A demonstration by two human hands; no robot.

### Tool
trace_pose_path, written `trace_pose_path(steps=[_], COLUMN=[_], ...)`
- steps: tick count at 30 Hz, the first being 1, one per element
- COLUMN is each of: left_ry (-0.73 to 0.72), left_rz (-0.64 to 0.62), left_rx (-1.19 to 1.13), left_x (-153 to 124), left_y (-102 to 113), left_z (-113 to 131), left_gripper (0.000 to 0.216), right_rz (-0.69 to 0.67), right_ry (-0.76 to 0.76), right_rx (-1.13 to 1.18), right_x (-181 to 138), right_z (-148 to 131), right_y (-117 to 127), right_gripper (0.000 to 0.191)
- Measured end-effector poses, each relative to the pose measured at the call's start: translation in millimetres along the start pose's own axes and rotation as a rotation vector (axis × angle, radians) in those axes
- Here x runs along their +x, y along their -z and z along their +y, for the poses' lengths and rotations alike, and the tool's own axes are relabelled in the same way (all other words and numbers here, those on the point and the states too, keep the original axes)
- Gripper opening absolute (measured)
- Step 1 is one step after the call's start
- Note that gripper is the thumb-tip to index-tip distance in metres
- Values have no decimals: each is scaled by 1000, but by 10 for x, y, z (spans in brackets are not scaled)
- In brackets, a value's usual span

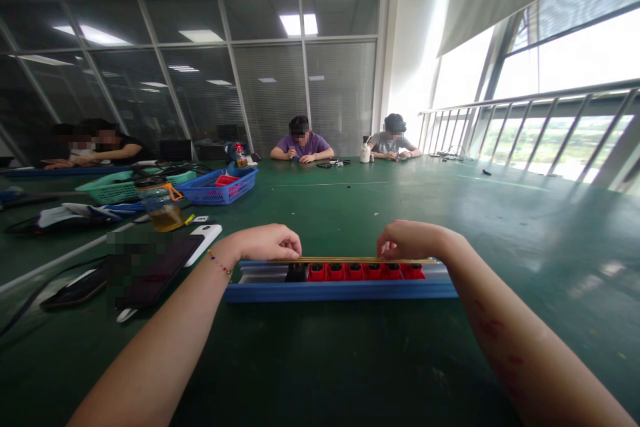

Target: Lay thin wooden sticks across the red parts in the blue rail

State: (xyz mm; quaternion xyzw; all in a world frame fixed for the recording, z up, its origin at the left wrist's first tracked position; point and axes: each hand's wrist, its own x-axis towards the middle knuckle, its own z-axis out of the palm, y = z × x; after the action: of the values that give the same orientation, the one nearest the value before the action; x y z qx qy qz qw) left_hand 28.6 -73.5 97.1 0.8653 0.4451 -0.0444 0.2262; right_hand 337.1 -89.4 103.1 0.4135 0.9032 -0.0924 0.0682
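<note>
A long blue channel [340, 291] with a silvery inside lies across the table in front of me. In it sits a row of several red blocks [355, 272] with black tops, and a black block [296, 273] at the row's left end. Along the far side, just above the blocks, runs a thin gold-coloured strip [340, 259]. My left hand [273, 241] has its fingers curled closed on this strip towards its left end. Further right, my right hand [407, 238] pinches the same strip, fingers bent down. Both thumbs are partly hidden.
Left of my arm lie a dark tablet [160, 273], a white phone-like object [206, 243] and a black phone [80, 289]. Beyond them stand a drink bottle [165, 213], a blue basket [220, 188] and a green basket [107, 188]. Several people sit at the far side.
</note>
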Motion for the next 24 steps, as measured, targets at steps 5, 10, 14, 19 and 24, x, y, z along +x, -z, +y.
trace_pose_path(steps=[5, 10, 14, 19, 24], left_ry=[-20, -3, 61, 120, 197], left_rz=[46, 122, 193, 263, 351], left_rx=[54, 112, 156, 197, 207], left_x=[-12, -116, -244, -419, -603], left_y=[7, 56, 142, 271, 366], left_z=[12, 66, 47, -97, -252], left_gripper=[27, 28, 27, 25, 26], right_rz=[0, 6, 5, 4, 2], right_ry=[-4, -12, -60, -50, -50], right_rx=[4, 37, 62, 73, 45], right_x=[-3, -9, -18, -34, -39], right_z=[8, 4, -4, 3, -1], right_y=[-6, -10, -1, 4, 7], right_gripper=[26, 26, 26, 28, 29])
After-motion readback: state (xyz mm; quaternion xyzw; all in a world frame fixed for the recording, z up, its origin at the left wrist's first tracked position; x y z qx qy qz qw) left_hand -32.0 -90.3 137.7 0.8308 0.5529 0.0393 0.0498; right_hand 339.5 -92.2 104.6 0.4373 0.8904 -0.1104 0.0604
